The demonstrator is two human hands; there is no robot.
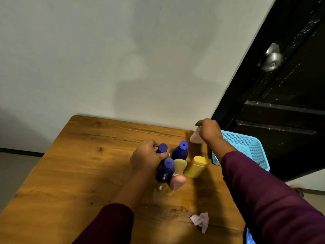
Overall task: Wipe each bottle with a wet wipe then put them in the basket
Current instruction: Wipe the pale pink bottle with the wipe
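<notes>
- Head view: your left hand [147,156] sits at 9 o'clock of the bottle cluster on the wooden table [79,173]. Its fingers are curled round the leftmost blue bottle [162,148], whose cap shows past your knuckles.
- A second blue bottle [165,171] stands at 5 o'clock of that hand, touching it. A third blue bottle [181,151] stands at 12 o'clock of the cluster.
- You have a cream bottle [179,166] in the middle, a pink bottle [177,184] at 6 o'clock and a yellow bottle [197,167] at 3 o'clock. All three lean to the right.
- The wet wipe [200,221] lies crumpled on the table at 5 o'clock of the cluster, well apart from it and in neither hand.
- Your right hand [209,130], at 1 o'clock of the cluster, is clamped from above on a pale bottle [195,138]. You cannot tell whether that bottle touches the table.
- The basket [246,148] sits at 3 o'clock of your right hand, just beside it at the table's right edge.
</notes>
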